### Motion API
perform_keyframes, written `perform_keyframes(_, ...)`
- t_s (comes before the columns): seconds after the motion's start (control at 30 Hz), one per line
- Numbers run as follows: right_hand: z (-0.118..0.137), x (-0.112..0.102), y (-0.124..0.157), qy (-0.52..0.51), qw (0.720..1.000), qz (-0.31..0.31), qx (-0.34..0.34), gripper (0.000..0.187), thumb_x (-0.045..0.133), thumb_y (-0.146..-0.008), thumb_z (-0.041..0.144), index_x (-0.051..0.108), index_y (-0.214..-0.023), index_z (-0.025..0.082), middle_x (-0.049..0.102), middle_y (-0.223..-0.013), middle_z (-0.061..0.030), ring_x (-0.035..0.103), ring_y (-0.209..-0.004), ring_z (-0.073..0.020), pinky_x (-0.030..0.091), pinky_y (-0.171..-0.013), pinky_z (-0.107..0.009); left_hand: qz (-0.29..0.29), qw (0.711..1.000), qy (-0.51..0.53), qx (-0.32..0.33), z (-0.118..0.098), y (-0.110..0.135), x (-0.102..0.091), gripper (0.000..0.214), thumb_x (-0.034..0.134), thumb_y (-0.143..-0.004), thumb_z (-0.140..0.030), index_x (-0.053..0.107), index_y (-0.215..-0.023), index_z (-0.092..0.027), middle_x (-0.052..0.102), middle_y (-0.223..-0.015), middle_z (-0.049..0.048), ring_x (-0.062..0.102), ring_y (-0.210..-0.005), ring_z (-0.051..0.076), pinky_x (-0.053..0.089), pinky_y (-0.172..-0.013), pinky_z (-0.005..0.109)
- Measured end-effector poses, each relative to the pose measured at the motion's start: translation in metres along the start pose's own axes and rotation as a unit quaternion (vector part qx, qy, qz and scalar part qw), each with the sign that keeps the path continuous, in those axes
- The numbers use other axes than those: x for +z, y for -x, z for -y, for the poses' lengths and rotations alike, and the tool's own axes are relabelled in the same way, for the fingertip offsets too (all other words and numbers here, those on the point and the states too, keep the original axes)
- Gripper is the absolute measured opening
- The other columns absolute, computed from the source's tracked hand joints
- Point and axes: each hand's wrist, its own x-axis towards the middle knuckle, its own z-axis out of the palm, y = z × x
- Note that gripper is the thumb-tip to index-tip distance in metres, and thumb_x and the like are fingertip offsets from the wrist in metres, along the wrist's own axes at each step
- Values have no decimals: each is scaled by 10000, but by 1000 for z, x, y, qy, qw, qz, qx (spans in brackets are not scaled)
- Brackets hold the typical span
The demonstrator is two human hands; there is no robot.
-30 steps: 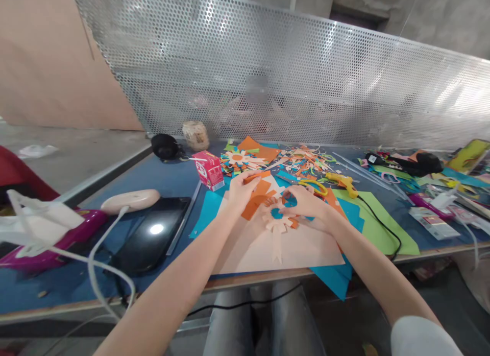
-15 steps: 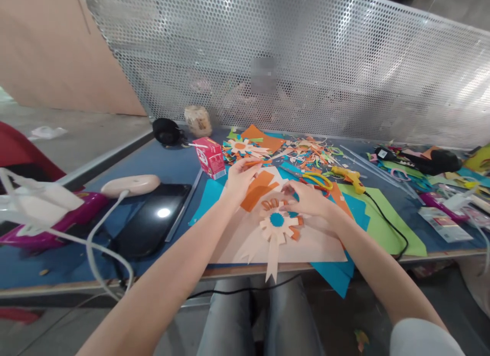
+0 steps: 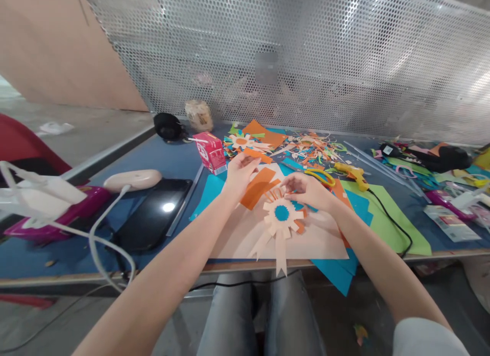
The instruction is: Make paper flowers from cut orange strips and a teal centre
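Observation:
My left hand (image 3: 239,173) is raised over the table and pinches a short orange paper strip (image 3: 257,155) between thumb and fingers. My right hand (image 3: 308,191) rests with curled fingers on the upper right edge of a pale peach paper flower (image 3: 280,218) with a blue centre and a long stem, pressing small orange loops (image 3: 273,195) at its rim. The flower lies on a large peach sheet (image 3: 317,243). A loose orange paper piece (image 3: 258,187) lies between my hands.
Yellow scissors (image 3: 319,176) and a yellow glue gun (image 3: 350,173) with a black cord lie beyond my right hand. A red carton (image 3: 210,151), a black tablet (image 3: 153,218), paper scraps (image 3: 306,151), and green (image 3: 383,218) and teal sheets cover the blue table. A perforated metal screen stands behind.
The flower has come out from under my right hand and slid toward the table's near edge. My left hand has lifted the orange strip slightly. The camera has tilted downward.

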Motion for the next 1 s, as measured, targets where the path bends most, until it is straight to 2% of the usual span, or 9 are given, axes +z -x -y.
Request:
perform_keyframes(0.17,-8,-10,-4,-65,995,-72,-34,258,651,-650,248,498,-853,199,567,-828,-7,589,-761,-116,505,-709,-283,3,1000,8,0,1,0,0,248,716,-546,-247,623,-761,-163,646,-761,12,564,-642,88,431,-555,188)
perform_keyframes(0.33,-16,-18,-9,-59,986,-146,-55,292,674,-628,305,502,-838,196,553,-793,-4,578,-758,-122,501,-724,-291,15,1000,-26,-1,2,2,-1,215,694,-594,-248,625,-779,-162,648,-765,11,564,-644,88,431,-566,194)
perform_keyframes(0.57,-18,-24,-9,-90,982,-156,-49,321,705,-599,291,515,-844,207,599,-867,-22,590,-849,-141,495,-794,-309,35,994,-99,-7,0,3,1,144,669,-601,-225,602,-700,-146,609,-649,-9,520,-553,72,398,-527,196)
perform_keyframes(0.77,-20,-25,-10,-127,977,-169,-34,278,728,-572,220,563,-795,207,622,-801,5,600,-789,-118,494,-777,-278,50,986,-160,-23,-4,6,4,105,668,-611,-192,576,-640,-150,568,-569,-28,509,-525,79,419,-547,214)
perform_keyframes(0.87,-20,-26,-10,-141,974,-177,-26,253,728,-565,200,570,-762,203,615,-789,17,588,-752,-100,488,-730,-248,46,985,-165,-27,-6,7,5,97,658,-620,-173,564,-625,-151,573,-577,-25,513,-523,78,430,-546,213)
perform_keyframes(1.0,-19,-27,-10,-172,968,-180,-9,263,719,-572,208,564,-784,204,601,-824,27,548,-644,-65,460,-582,-203,49,984,-169,-30,-7,8,5,106,655,-625,-169,550,-618,-151,584,-586,-22,522,-524,76,441,-548,211)
